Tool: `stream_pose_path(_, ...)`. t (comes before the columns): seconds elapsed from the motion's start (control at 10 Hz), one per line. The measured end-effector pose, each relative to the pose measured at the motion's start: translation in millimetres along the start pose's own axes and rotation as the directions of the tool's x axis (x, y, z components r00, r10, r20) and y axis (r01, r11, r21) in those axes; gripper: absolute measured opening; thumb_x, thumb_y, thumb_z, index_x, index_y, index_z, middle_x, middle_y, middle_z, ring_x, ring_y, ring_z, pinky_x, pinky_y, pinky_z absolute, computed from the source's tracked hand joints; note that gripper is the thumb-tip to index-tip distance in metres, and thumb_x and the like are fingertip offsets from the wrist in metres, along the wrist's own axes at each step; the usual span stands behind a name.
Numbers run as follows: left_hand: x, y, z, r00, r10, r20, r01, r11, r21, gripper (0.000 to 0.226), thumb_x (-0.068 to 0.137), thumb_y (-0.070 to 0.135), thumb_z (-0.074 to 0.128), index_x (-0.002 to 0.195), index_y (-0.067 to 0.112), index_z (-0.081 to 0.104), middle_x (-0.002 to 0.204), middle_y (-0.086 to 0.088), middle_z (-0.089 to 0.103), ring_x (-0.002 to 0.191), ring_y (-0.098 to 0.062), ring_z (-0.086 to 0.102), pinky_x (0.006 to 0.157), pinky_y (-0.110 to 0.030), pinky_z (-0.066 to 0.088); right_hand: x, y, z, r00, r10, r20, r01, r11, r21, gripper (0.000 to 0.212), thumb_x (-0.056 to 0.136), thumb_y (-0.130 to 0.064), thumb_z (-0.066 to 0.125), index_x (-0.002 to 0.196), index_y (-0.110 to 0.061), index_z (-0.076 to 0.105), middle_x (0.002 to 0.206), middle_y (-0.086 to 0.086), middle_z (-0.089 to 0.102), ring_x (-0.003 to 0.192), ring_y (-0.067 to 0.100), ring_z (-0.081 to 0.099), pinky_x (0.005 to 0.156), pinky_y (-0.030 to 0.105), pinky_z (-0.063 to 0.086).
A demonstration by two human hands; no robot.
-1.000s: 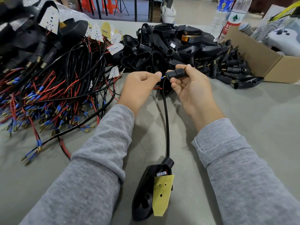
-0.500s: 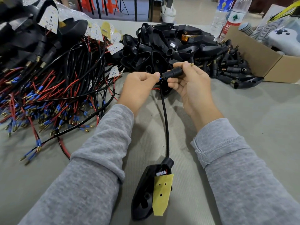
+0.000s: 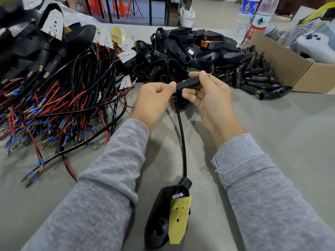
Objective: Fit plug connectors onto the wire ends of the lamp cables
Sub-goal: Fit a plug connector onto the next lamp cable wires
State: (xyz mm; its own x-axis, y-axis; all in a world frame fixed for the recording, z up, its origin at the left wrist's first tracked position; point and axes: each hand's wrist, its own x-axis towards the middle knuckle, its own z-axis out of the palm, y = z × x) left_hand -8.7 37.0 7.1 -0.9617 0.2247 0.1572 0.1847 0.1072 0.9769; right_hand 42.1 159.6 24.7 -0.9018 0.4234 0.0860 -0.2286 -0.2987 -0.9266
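Right hand (image 3: 208, 98): thumb and curled fingers pinch a black ribbed plug connector (image 3: 187, 83), cylindrical, with a brass pin (image 3: 210, 74) showing past the index fingertip.
Left hand (image 3: 154, 100): fingers curled, tips pinching a blue-sleeved wire end (image 3: 176, 89) at the connector's left mouth.
Lamp cable (image 3: 181, 134): smooth black round cord running near, into a black plastic lamp housing (image 3: 159, 220) with a yellow tapered board (image 3: 179, 218).
Sleeves (image 3: 101, 187): grey heathered knit.
Table (image 3: 281, 127): grey ribbed cloth.
Left pile (image 3: 59, 105): tangled red and black wires with blue, brass-tipped ends.
Far pile (image 3: 181, 55): glossy black housings.
Far right: loose plug connectors (image 3: 253, 77) beside a cardboard box (image 3: 290, 69); two plastic bottles (image 3: 253, 19).
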Motion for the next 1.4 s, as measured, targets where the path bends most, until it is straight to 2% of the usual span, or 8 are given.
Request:
stream_pose_path(0.1, 0.3, 0.7, -0.2, 1.000, -0.001, 0.004, 0.001, 1.000, -0.006, 0.025, 0.097, 0.030, 0.056, 0.076, 0.021, 0.068, 0.044, 0.021, 0.051, 0.046, 0.007, 0.046, 0.053, -0.007, 0.038, 0.1, -0.8, -0.6, 1.000, 0.008, -0.002, -0.008, 1.000, 0.013, 0.027, 0.105, -0.018, 0.044, 0.099, -0.002, 0.065, 0.092, 0.020, 0.066, 0.061, 0.014, 0.064, 0.061, 0.021, 0.056)
stream_pose_path(0.3, 3.4, 0.8, -3.1, 0.997, -0.082, 0.001, 0.082, 0.990, -0.115, 0.023, 0.093, 0.028, 0.061, 0.071, 0.025, 0.067, 0.059, 0.014, 0.055, 0.053, 0.000, 0.049, 0.052, -0.017, 0.040, 0.8, -1.6, -0.9, 0.999, 0.011, -0.030, -0.009, 0.999, 0.051, 0.028, 0.105, -0.018, 0.044, 0.097, -0.003, 0.066, 0.083, 0.014, 0.067, 0.060, 0.014, 0.065, 0.060, 0.022, 0.056)
stream_pose_path(0.4, 2.8, -1.6, -6.1, 0.999, -0.045, 0.022, 0.047, 0.994, -0.094, 0.015, 0.089, 0.026, 0.065, 0.076, 0.026, 0.070, 0.062, 0.016, 0.060, 0.057, 0.001, 0.053, 0.054, -0.017, 0.042, 1.6, -1.5, -2.8, 0.998, 0.014, -0.053, -0.010, 0.998, 0.070, 0.028, 0.105, -0.018, 0.044, 0.096, -0.004, 0.067, 0.081, 0.012, 0.066, 0.059, 0.013, 0.065, 0.060, 0.021, 0.056)
stream_pose_path(0.6, 0.3, -0.5, -5.3, 0.999, 0.033, 0.042, -0.029, 0.996, -0.085, 0.013, 0.093, 0.018, 0.064, 0.082, 0.021, 0.070, 0.051, 0.018, 0.060, 0.051, 0.006, 0.052, 0.053, -0.008, 0.040, 1.6, -0.9, -3.2, 0.999, 0.014, -0.050, -0.010, 0.997, 0.079, 0.029, 0.105, -0.019, 0.045, 0.095, -0.004, 0.067, 0.076, 0.008, 0.067, 0.060, 0.013, 0.065, 0.061, 0.022, 0.056)
stream_pose_path(0.8, -1.7, 0.2, -2.8, 0.996, 0.082, 0.038, -0.079, 0.994, -0.070, 0.014, 0.092, 0.021, 0.065, 0.080, 0.025, 0.071, 0.055, 0.018, 0.064, 0.050, 0.007, 0.053, 0.054, -0.007, 0.040, -0.8, 1.2, -0.4, 0.999, 0.016, -0.034, -0.014, 0.999, 0.039, 0.029, 0.106, -0.019, 0.043, 0.096, -0.004, 0.066, 0.082, 0.014, 0.064, 0.057, 0.012, 0.063, 0.059, 0.021, 0.055)
stream_pose_path(0.9, -1.4, 1.4, -2.8, 0.996, 0.086, 0.034, -0.083, 0.994, -0.076, 0.015, 0.092, 0.024, 0.065, 0.079, 0.026, 0.071, 0.056, 0.018, 0.064, 0.052, 0.007, 0.053, 0.055, -0.008, 0.040, -0.6, 0.0, -1.0, 0.999, 0.025, -0.033, -0.023, 0.998, 0.055, 0.029, 0.106, -0.019, 0.043, 0.098, -0.004, 0.066, 0.080, 0.012, 0.066, 0.058, 0.013, 0.063, 0.060, 0.021, 0.055)
stream_pose_path(1.1, 0.8, 3.3, -4.3, 1.000, -0.019, 0.019, 0.021, 0.994, -0.107, 0.015, 0.094, 0.025, 0.061, 0.081, 0.023, 0.069, 0.064, 0.014, 0.064, 0.055, 0.004, 0.054, 0.053, -0.012, 0.042, 1.6, -1.9, -3.3, 0.999, 0.030, -0.045, -0.025, 0.995, 0.101, 0.030, 0.106, -0.019, 0.043, 0.099, -0.001, 0.067, 0.078, 0.011, 0.066, 0.061, 0.014, 0.064, 0.061, 0.022, 0.056)
stream_pose_path(1.4, -3.6, 3.2, -3.3, 0.998, 0.056, 0.042, -0.052, 0.993, -0.102, 0.017, 0.094, 0.013, 0.062, 0.078, 0.019, 0.065, 0.067, 0.006, 0.063, 0.055, 0.005, 0.056, 0.054, -0.009, 0.041, 1.4, 0.3, -0.5, 0.998, 0.052, -0.035, -0.048, 0.994, 0.101, 0.029, 0.105, -0.019, 0.044, 0.096, -0.003, 0.066, 0.077, 0.010, 0.066, 0.057, 0.011, 0.063, 0.059, 0.021, 0.056)
